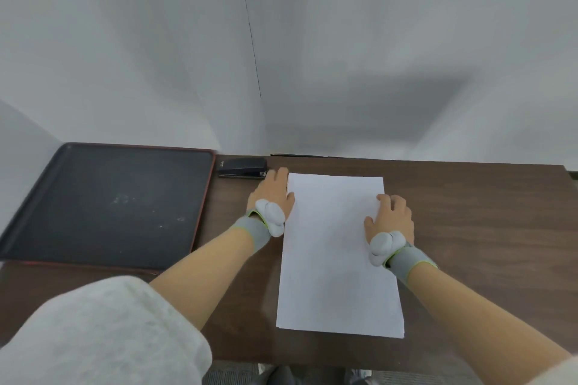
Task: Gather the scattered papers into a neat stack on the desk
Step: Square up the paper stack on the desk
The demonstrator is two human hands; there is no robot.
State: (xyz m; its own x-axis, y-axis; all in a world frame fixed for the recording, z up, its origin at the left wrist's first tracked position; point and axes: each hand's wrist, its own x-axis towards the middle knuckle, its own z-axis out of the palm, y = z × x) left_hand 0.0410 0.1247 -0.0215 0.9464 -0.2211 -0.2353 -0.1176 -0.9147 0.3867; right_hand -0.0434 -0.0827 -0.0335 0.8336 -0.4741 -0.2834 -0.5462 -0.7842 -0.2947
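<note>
White papers [331, 259] lie as one aligned stack on the brown desk [484, 228], long side running away from me. My left hand [275, 194] rests flat against the stack's upper left edge, fingers straight along it. My right hand [391, 219] lies palm down on the stack's upper right part, fingers spread on the top sheet. Neither hand grips anything. Both wrists wear grey bands with white pads.
A black tray with a red rim [106, 206] sits on the desk's left side. A black stapler [244, 168] lies at the back, between the tray and my left hand. A white wall stands close behind the desk. The desk's front edge is near my body.
</note>
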